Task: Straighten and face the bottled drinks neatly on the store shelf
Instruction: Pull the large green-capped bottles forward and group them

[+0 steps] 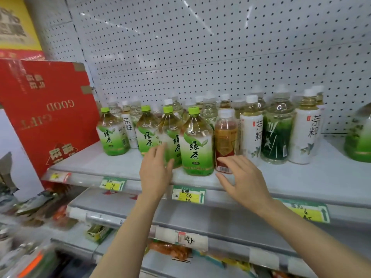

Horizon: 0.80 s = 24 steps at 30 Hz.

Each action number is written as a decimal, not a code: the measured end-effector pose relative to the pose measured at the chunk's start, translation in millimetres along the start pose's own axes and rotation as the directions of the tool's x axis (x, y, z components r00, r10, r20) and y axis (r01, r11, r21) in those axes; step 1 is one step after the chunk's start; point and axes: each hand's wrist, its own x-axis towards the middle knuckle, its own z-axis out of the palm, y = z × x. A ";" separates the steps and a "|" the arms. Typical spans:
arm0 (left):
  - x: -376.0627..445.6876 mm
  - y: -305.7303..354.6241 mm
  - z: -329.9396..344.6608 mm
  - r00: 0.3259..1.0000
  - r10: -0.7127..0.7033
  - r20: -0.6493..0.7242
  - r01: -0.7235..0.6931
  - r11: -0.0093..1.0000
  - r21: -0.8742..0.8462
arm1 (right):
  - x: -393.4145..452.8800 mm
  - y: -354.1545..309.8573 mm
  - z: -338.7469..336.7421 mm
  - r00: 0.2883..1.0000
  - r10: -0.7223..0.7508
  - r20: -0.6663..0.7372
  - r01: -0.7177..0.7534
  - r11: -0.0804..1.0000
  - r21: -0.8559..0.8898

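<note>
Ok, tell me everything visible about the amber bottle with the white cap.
The amber bottle is clear plastic with a white cap, reddish-brown drink and a gold-and-red label whose barcode faces outward. It stands upright at the shelf front, between a green tea bottle and a white-labelled bottle. The right hand hovers open before its base, covering part of it.

Bright, even overhead light washes my view, glare streaks the pegboard (220, 37) and bottle shoulders, the wide lens bows the shelf (301, 177) edges, and the lower left corner smears into blur.
</note>
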 end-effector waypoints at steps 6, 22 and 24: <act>58.0 -12.7 21.5 0.954 -0.237 0.184 0.287 0.901 -0.324 | 9.9 4.8 14.5 0.998 0.046 0.042 -0.046 0.999 0.009; 73.9 -61.9 9.3 0.961 -0.174 0.215 0.277 0.558 -0.782 | 54.7 -70.7 76.2 0.857 0.513 -0.039 -0.506 0.854 0.118; 72.2 -73.2 3.6 0.962 -0.152 0.225 0.271 0.524 -0.807 | 53.8 -75.9 85.7 0.844 0.534 -0.044 -0.512 0.828 0.228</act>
